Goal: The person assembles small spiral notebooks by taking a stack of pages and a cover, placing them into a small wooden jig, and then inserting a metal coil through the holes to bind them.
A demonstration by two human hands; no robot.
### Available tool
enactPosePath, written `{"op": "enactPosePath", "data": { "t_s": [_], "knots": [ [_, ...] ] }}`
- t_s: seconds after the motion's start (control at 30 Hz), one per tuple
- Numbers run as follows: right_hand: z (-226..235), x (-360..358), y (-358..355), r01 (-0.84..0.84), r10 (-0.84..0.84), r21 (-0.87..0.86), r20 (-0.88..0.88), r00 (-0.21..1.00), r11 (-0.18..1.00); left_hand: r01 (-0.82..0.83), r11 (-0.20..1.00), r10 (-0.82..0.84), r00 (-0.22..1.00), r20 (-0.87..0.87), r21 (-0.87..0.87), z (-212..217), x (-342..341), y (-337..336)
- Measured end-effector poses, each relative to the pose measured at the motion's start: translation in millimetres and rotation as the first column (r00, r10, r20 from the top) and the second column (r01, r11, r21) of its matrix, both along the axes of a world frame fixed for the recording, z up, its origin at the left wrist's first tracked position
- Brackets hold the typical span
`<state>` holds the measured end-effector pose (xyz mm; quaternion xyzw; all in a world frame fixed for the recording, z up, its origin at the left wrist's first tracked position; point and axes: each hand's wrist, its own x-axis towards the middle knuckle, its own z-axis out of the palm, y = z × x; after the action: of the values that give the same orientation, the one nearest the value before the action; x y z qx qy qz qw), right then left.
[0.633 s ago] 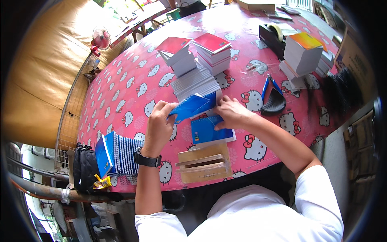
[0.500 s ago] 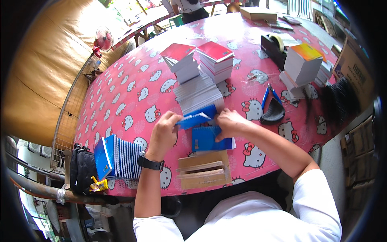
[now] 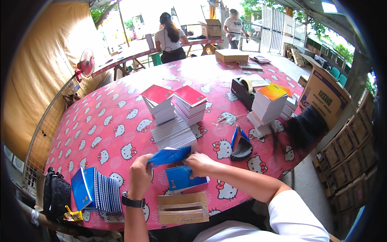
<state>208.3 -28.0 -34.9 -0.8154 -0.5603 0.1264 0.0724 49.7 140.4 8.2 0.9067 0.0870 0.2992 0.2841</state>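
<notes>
A small blue notebook (image 3: pixel 171 155) is held up, tilted, with its cover bent and some white page edges showing. My left hand (image 3: pixel 140 171), with a black watch on the wrist, pinches its left end. At its right end my right hand (image 3: pixel 198 164) grips the edge, fingers curled and thumb pointing down. Just below, near the right thumb, another blue notebook (image 3: pixel 179 178) with holes along its top edge lies flat. Beyond both hands a fanned pile of white page blocks (image 3: pixel 173 135) leans toward me. A cardboard piece with a slot (image 3: pixel 183 197) rests nearest my body.
Stacks with red covers (image 3: pixel 158 97) and a yellow-orange-topped stack (image 3: pixel 270 97) stand farther off. Blue spiral notebooks (image 3: pixel 104 189) fill the left edge beside a black bag (image 3: pixel 56 193). To the right are blue-handled pliers (image 3: pixel 238 139), a tape dispenser (image 3: pixel 243 90) and black coils (image 3: pixel 304 127).
The view has tilted upward, bringing two people at the back into sight. The held blue notebook is now raised and tilted more between both hands. The lower notebook stays on the table.
</notes>
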Motion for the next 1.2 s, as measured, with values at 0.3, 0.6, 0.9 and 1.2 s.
{"op": "enactPosePath", "data": {
  "t_s": [0.3, 0.6, 0.9, 1.2],
  "knots": [
    [10.0, -13.1, 9.1, -0.001, -0.015, -0.246, -0.061, 0.998, 0.969, 0.08, 0.99, -0.079, 0.997, -0.012, 0.12, -17.3, -1.8, 3.5],
    [23.0, -12.2, 13.9, 0.038, -0.085, 0.171, 0.277, 0.957, 0.985, -0.064, 0.988, 0.081, 0.99, 0.116, -0.142, 3.6, -42.7, 18.2],
    [-0.8, -4.5, 9.3, -0.077, -0.185, 0.55, 0.405, 0.895, 0.832, -0.006, 1.0, 0.004, 0.999, 0.045, 0.029, 51.0, -94.8, -23.7],
    [3.6, -59.7, -116.8, 0.545, 0.324, 0.595, -0.794, 0.515, 0.591, 0.374, 0.914, -0.327, 0.908, -0.262, 0.156, 62.0, -77.5, -90.8]
  ]
}}
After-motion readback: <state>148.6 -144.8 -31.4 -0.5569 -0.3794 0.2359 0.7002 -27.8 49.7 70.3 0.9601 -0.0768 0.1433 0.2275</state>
